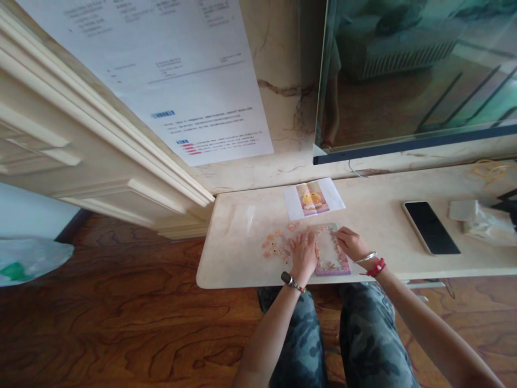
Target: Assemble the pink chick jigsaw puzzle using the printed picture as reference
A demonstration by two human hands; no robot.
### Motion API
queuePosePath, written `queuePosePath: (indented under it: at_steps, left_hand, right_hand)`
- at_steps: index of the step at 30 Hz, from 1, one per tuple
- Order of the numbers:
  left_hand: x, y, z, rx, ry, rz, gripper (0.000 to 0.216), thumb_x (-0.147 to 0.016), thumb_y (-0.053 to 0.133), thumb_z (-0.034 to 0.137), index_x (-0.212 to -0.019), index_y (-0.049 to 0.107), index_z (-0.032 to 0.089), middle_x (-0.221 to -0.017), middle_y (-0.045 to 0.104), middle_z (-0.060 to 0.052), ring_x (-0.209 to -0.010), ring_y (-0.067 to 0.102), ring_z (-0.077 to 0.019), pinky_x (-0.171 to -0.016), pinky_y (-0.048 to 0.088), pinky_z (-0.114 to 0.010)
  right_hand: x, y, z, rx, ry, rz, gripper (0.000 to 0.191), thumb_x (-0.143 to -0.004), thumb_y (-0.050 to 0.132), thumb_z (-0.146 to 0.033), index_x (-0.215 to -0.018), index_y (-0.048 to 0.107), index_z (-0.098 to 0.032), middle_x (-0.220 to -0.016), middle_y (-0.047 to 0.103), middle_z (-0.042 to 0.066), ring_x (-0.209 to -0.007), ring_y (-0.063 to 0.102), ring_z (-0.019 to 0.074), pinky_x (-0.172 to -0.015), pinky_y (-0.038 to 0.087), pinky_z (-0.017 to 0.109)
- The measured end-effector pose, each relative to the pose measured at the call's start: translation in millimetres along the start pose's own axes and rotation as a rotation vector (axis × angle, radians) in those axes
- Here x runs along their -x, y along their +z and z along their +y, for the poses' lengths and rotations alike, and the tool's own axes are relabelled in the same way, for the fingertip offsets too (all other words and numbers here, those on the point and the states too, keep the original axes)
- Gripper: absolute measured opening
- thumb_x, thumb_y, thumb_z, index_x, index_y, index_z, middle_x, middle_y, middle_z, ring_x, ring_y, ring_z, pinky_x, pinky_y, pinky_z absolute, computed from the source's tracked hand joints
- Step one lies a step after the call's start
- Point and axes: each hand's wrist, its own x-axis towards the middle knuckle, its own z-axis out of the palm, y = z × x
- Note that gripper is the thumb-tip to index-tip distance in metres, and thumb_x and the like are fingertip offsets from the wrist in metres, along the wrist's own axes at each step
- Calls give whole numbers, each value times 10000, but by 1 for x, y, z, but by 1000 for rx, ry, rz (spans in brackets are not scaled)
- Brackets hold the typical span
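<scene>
A jigsaw puzzle [329, 249] lies near the table's front edge, with pieces along its pink border and a pale, bare middle. My left hand [305, 253] rests over its left side, fingers spread. At the upper right of the puzzle, my right hand [352, 243] has its fingertips pinched together; whatever is between them is too small to make out. Loose orange and pink puzzle pieces [273, 245] are scattered left of my left hand. Behind the puzzle lies a sheet with a printed picture [313, 198] of yellow figures.
A phone [431, 227] lies on the narrow table [238, 237] to the right, with a plastic-wrapped item [484, 221] beyond it. Above the table hangs a large dark screen [416, 81]. A printed poster [181, 81] is on the wall, beside a cream door frame [121, 129].
</scene>
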Motion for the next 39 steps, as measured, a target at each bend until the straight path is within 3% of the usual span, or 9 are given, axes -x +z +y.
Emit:
queuePosePath:
  at_steps: [7, 11, 15, 19, 22, 26, 31, 39]
  left_hand:
    - [-16, -6, -6, 203, -38, 41, 474, -729, 487, 190, -1186, 363, 176, -1105, 501, -98, -1059, 426, -217, -874, 360, -380]
    - [-15, -16, -24, 335, -53, 185, 417, -750, 476, 209, -1155, 377, 188, -1076, 515, -83, -1035, 450, -189, -881, 368, -360]
    - [9, -27, -64, 310, -183, 348, 306, -769, 452, 182, -1075, 447, 187, -972, 547, -78, -952, 492, -182, -832, 396, -356]
    - [39, -31, -108, 172, -316, 367, 224, -747, 483, 167, -969, 514, 172, -885, 561, -76, -895, 505, -205, -802, 403, -383]
    - [50, -29, -126, 124, -368, 351, 212, -741, 507, 194, -949, 531, 164, -876, 563, -83, -884, 510, -213, -795, 409, -392]
    - [50, -26, -126, 144, -370, 311, 197, -729, 528, 188, -922, 548, 156, -856, 568, -78, -853, 520, -202, -783, 421, -379]
    - [48, -22, -115, 167, -338, 260, 183, -739, 509, 154, -916, 552, 149, -862, 579, -75, -858, 519, -188, -786, 420, -356]
    - [51, -29, -99, 155, -287, 294, 192, -746, 488, 127, -928, 543, 160, -841, 573, -67, -845, 507, -188, -772, 419, -344]
  right_hand:
    - [55, -30, 7, -53, 134, 151, 285, -810, 360, -240, -932, 614, -195, -826, 595, 58, -659, 553, 119, -616, 457, 233]
    - [70, -42, 11, -33, 204, 196, 279, -803, 372, -280, -926, 611, -205, -822, 605, 63, -607, 544, 121, -553, 446, 234]
    - [64, -44, 4, -43, 173, 174, 278, -798, 375, -294, -916, 614, -213, -830, 612, 67, -637, 559, 131, -563, 448, 236]
    - [43, -32, -14, -74, 86, 85, 281, -807, 367, -278, -918, 615, -206, -849, 614, 65, -637, 556, 121, -601, 450, 234]
    - [18, -12, -33, -69, 6, -60, 266, -801, 381, -252, -879, 629, -192, -806, 620, 57, -662, 563, 122, -638, 443, 232]
    - [-21, 17, -54, 47, -24, -309, 230, -770, 422, -190, -833, 643, -176, -743, 617, 47, -660, 559, 126, -639, 425, 232]
    - [-50, 34, -51, 105, -19, -327, 221, -719, 500, -153, -898, 630, -157, -848, 604, 74, -750, 551, 146, -692, 419, 244]
    - [-48, 37, -50, 157, -20, -334, 182, -780, 472, -237, -872, 606, -155, -910, 560, 87, -762, 533, 149, -669, 419, 249]
